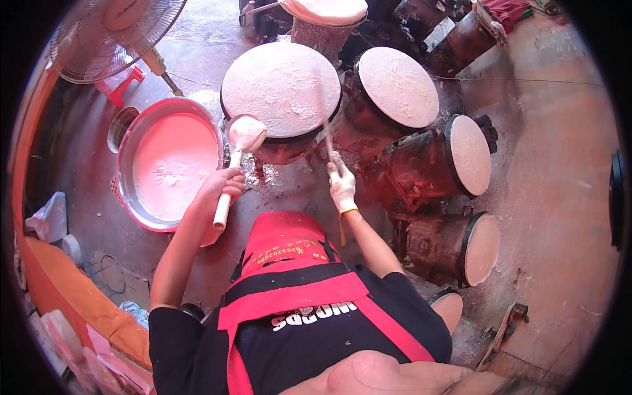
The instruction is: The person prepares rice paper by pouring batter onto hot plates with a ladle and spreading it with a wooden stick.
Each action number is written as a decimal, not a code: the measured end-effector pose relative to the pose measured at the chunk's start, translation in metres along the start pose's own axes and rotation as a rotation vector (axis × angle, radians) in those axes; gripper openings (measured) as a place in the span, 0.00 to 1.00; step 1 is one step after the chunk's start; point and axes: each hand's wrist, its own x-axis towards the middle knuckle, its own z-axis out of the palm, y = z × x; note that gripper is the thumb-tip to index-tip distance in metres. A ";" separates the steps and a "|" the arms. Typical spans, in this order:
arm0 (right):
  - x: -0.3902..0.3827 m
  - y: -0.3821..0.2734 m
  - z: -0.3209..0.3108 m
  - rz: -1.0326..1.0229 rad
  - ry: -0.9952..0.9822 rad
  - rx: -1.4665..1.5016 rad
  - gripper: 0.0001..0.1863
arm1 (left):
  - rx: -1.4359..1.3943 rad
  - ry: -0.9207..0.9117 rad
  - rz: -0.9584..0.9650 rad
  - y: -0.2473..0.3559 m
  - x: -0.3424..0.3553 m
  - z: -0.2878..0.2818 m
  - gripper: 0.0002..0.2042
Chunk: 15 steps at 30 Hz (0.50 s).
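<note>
My bare left hand point(228, 184) is closed around the pale handle of a ladle point(248, 133). Thick, pale batter coats the ladle's bowl, which is over the near left edge of a large round griddle point(280, 89). A pale, rough-surfaced layer covers that griddle. My right hand point(342, 185), in a white knit glove, grips a thin stick-like tool point(328, 137). Its far end blurs with motion over the griddle's right side, so its shape cannot be made out. Left of the griddle stands a wide metal basin point(126, 158) of pinkish-white batter point(174, 164).
Several barrel stoves with round, pale-topped griddles curve around my right, including one griddle point(399, 87) beside the large one. Another barrel stove point(322, 33) stands behind. A fan point(115, 36) is at the far left, and an orange ledge point(85, 296) runs along the left.
</note>
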 end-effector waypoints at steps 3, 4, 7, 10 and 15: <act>-0.040 0.011 0.013 -0.111 0.064 -0.133 0.21 | -0.141 -0.182 -0.106 -0.002 -0.023 -0.016 0.06; -0.062 0.008 0.017 -0.056 -0.076 -0.187 0.20 | -0.251 -0.299 -0.145 -0.002 -0.046 -0.009 0.08; -0.094 0.006 0.025 0.048 -0.170 -0.131 0.19 | 0.035 -0.300 0.170 -0.016 -0.077 0.008 0.10; -0.078 -0.017 -0.001 -0.120 0.080 -0.250 0.19 | 0.348 -0.027 0.252 0.001 -0.062 0.010 0.03; -0.060 -0.050 -0.056 -0.341 0.121 -1.136 0.17 | 0.334 0.072 0.168 0.005 -0.040 0.005 0.03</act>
